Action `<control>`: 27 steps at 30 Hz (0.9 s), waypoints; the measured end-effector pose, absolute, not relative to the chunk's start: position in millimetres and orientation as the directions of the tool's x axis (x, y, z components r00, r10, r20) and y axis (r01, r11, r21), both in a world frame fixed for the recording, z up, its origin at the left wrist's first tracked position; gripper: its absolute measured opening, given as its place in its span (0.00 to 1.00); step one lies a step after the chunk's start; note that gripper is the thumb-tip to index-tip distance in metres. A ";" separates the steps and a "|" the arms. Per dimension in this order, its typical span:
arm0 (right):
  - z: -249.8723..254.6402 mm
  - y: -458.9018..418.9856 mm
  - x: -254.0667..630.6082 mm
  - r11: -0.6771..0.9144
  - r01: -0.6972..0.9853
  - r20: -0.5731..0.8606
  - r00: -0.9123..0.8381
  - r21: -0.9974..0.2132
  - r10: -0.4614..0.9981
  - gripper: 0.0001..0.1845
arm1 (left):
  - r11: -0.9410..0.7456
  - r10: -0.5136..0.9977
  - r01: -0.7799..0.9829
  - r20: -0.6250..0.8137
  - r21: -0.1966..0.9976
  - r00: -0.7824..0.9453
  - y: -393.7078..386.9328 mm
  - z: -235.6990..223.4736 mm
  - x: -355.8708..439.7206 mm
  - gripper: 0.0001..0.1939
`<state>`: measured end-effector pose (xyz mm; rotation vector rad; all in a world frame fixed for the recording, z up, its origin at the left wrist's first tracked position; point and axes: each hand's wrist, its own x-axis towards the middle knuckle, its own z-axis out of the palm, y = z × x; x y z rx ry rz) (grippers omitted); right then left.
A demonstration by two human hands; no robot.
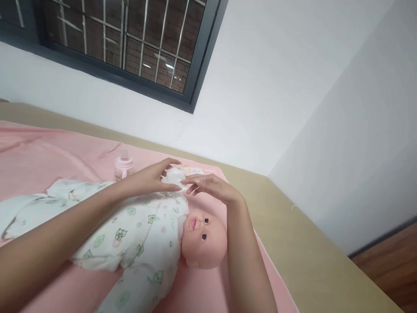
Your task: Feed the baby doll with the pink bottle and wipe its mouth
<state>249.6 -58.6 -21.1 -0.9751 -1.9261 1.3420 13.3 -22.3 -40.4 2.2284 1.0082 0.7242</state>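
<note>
A baby doll (205, 243) lies on its back in a white outfit (140, 230) printed with green and pink figures, its bald head toward the right. My left hand (151, 176) reaches over the doll's body, thumb and fingers apart around a small white piece (176, 177). Whether that piece is a sleeve end or a loose cloth I cannot tell. From the other side my right hand (210, 187) comes past the doll's head, its fingers stretched out and the fingertips at the white piece's right edge. A pink-capped baby bottle (124, 165) stands just beyond my left wrist.
Under the doll spreads a pink sheet (65, 150) on a tan surface (280, 217). Small pale printed items (195, 171) lie behind my hands, partly hidden. White walls (276, 78) and a dark-framed barred window (192, 93) bound the far side.
</note>
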 end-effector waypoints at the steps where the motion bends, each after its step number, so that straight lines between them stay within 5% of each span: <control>1: -17.0 -63.2 245.0 0.254 0.254 0.061 -0.583 -0.933 0.810 0.16 | -0.562 0.780 0.475 0.243 0.677 0.577 -23.7 -38.7 13.5 0.37; 7: -4.1 -75.9 240.6 0.293 0.233 0.085 -0.631 -0.927 0.771 0.16 | -0.589 0.707 0.399 0.210 0.703 0.676 -25.0 -31.6 10.7 0.21; 13: -33.0 -47.0 275.2 0.150 -0.087 0.173 -0.417 -0.985 0.892 0.16 | -0.502 0.636 0.323 0.089 0.803 0.767 -32.7 -38.4 16.5 0.18; 21: -128.4 -7.7 291.8 -0.218 -0.277 -0.203 -0.085 -0.936 0.976 0.10 | -0.538 0.587 0.394 -0.005 0.745 0.809 -65.6 -37.6 37.7 0.13; 27: -145.2 -2.4 290.2 -0.217 -0.353 -0.266 0.095 -0.910 0.959 0.07 | -0.583 0.606 0.460 -0.018 0.670 0.795 -78.8 -34.1 41.9 0.09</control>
